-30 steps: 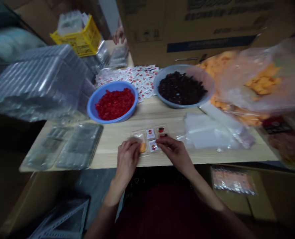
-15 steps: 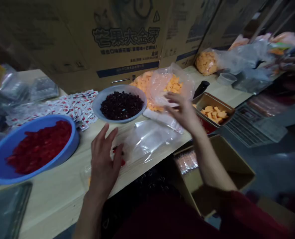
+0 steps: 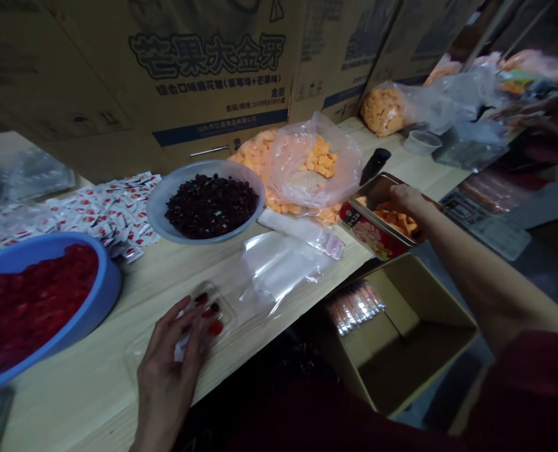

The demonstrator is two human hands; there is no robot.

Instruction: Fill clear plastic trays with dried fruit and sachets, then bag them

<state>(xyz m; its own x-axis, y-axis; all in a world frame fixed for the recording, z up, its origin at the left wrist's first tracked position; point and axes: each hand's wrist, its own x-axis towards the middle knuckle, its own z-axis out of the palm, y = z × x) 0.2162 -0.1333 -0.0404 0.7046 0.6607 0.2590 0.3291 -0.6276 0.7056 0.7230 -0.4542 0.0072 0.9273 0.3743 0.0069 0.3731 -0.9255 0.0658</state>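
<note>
My left hand (image 3: 170, 358) rests with outstretched fingers over a clear plastic tray (image 3: 229, 307), its fingertips at the near side. A few red and dark pieces (image 3: 215, 328) lie in the tray's hollows. A small whitish patch shows between thumb and fingers; I cannot make out what it is. Over to the right, my right hand (image 3: 407, 199) reaches into a red rectangular tin (image 3: 370, 235) of orange candies (image 3: 396, 220). Its fingers are curled downward and their tips are hidden. Clear plastic bags (image 3: 283, 263) lie on the table between the two hands.
A blue basin (image 3: 104, 282) holds red pieces, with white-and-red sachets (image 3: 118, 207) behind it. A pale bowl (image 3: 154, 210) holds dark pieces. Orange candies spill from a plastic bag (image 3: 290, 166). Below the table edge stands an open carton (image 3: 429, 351) with wrapped packs. Someone's hands show far right.
My right hand has moved right and down from above the orange bag into the tin. My left hand is lower at the tray, which shows more fully. The view has shifted.
</note>
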